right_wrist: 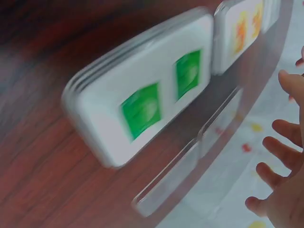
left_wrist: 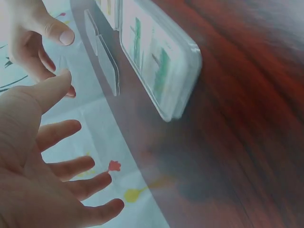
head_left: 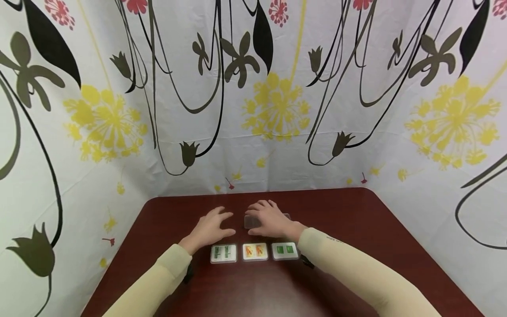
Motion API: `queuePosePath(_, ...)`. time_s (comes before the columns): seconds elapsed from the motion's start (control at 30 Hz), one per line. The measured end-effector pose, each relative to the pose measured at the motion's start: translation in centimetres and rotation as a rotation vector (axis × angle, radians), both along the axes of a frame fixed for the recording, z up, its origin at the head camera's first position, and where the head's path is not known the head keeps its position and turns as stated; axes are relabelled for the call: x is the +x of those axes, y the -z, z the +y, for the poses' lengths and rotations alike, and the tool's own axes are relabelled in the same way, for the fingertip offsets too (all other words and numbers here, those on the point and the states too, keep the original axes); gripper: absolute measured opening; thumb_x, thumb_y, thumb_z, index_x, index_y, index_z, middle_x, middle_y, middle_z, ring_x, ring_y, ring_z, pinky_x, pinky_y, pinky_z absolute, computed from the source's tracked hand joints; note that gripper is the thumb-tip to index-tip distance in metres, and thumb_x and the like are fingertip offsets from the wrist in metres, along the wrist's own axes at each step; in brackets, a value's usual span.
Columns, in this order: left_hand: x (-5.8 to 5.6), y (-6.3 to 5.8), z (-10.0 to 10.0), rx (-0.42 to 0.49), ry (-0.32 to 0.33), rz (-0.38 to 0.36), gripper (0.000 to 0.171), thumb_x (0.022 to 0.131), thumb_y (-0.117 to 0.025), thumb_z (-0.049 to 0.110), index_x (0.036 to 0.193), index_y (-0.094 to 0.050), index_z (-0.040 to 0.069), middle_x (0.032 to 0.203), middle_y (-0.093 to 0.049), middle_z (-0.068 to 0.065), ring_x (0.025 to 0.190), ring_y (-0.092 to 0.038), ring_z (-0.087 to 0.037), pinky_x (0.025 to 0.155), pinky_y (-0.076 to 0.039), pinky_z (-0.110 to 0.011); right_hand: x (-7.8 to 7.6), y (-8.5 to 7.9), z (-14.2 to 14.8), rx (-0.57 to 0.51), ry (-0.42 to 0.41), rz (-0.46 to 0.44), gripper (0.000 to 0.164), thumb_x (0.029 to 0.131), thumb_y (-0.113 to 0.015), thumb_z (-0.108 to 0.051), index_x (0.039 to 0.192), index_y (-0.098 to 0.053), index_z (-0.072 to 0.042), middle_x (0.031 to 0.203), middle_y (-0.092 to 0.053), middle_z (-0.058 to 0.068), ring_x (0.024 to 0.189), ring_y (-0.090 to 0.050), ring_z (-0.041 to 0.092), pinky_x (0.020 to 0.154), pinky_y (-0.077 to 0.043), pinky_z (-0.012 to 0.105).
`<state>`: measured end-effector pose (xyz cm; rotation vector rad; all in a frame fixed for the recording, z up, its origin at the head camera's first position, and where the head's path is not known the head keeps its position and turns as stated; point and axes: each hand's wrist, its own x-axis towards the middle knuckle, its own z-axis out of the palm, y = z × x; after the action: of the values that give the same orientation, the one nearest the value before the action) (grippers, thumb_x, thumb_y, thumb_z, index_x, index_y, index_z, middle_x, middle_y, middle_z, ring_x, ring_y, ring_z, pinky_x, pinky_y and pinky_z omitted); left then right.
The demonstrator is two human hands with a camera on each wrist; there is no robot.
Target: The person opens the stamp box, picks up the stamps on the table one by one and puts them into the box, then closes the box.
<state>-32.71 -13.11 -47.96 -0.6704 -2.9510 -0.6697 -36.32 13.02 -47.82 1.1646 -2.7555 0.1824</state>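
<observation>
Three small white stacks of cards or tiles with clear rims lie in a row on the table. The left stack bears dark green pictures, the middle stack orange ones, the right stack green squares. Just beyond them is a thin clear plastic piece, partly hidden by my right hand. That hand hovers above it with fingers spread; the right wrist view shows two clear pieces end to end. My left hand is behind the left stack, fingers apart, holding nothing.
The dark red wooden table has rounded far corners. A white curtain with flower prints hangs behind it and along both sides. Both forearms, in cream sleeves, reach in from the near edge.
</observation>
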Motion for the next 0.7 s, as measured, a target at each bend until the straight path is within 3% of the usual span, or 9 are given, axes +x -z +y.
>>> queuePosePath(0.3,-3.0,1.3,3.2,0.006,0.013,-0.091,0.071,0.090,-0.074,0.047,0.150,-0.051,0.017,0.158,-0.031,-0.024,0.145,-0.028,-0.044,0.103,-0.028,-0.073,-2.0,1.5,2.9,0.039,0.106,-0.069,0.065,0.090,-0.072,-0.053,0.142,-0.060,-0.015,0.144,-0.053,0.003,0.138,-0.037,0.031,0.110,-0.024,0.067)
queuePosePath(0.7,-4.9,2.3,4.7,-0.058,0.010,-0.197,0.077,0.088,-0.076,0.049,0.153,-0.047,0.019,0.158,-0.028,-0.026,0.144,-0.020,-0.054,0.103,-0.017,-0.079,-3.6,2.7,3.9,0.071,0.220,-0.126,0.075,0.083,-0.072,-0.065,0.140,-0.061,-0.019,0.146,-0.048,0.007,0.138,-0.035,0.035,0.106,-0.028,0.065)
